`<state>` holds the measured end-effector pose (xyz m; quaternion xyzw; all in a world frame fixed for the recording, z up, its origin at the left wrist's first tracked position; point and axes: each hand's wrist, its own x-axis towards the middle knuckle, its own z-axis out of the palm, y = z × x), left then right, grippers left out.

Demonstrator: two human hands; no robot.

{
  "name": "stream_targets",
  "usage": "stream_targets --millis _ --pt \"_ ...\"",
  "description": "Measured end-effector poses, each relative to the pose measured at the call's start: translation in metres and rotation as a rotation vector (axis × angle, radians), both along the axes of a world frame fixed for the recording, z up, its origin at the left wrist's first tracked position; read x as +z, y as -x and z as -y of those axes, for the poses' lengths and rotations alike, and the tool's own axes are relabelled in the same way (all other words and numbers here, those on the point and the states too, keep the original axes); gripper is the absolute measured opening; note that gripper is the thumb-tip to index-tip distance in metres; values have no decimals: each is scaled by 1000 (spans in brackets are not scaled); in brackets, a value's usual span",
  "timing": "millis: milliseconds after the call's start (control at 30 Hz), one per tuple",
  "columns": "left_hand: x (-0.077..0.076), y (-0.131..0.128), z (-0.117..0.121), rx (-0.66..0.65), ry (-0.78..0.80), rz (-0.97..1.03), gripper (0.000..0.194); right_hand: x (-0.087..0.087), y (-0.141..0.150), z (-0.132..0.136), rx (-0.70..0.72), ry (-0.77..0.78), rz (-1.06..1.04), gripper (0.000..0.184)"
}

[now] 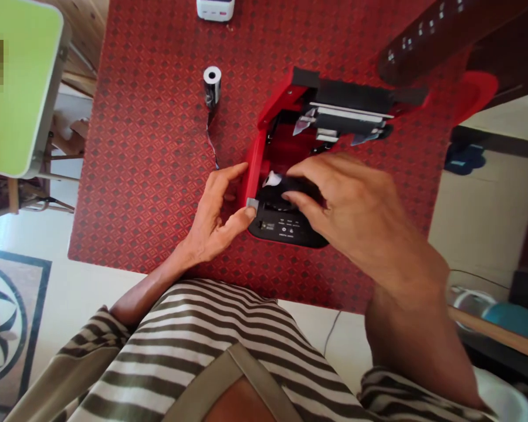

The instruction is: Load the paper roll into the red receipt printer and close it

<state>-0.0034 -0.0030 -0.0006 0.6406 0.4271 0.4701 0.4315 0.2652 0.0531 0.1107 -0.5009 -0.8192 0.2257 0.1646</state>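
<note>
A red and black receipt printer [286, 225] stands on the table with its lid [352, 105] swung up. My left hand [215, 211] grips its near left corner, thumb pressed on a grey tab and fingers along the red side wall. Inside the open bay, my right hand [352, 205] pinches a black paper roll [273, 186] with a white end between thumb and fingers. The palm hides much of that roll and part of the bay. Left of the printer, a second paper roll [212, 88] stands upright, a thin strip trailing from it.
A red patterned cloth covers the table [149, 152]. At the far edge sits a white device [215, 9]. A dark brown glossy cylindrical object [426, 41] leans in at the upper right, near a red rounded object [477, 97]. A green-topped table [22, 88] stands at left.
</note>
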Motion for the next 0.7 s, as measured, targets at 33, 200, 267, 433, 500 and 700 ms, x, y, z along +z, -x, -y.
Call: stream_targets --millis 33,200,267,433,500,700 --pt "2 0 1 -1 4 0 71 -3 0 -1 10 0 14 17" --pt "5 -1 1 -2 20 2 71 -8 -3 -10 72 50 44 26" --pt "4 -1 1 1 11 5 70 -11 -2 -17 103 87 63 25" --pt "4 -1 0 2 -21 -2 68 -22 5 -28 70 97 72 15" --pt "4 -1 0 6 -13 -13 69 -25 5 -29 86 85 98 12" --pt "5 0 0 -3 -4 -30 72 -34 4 -27 78 17 98 12"
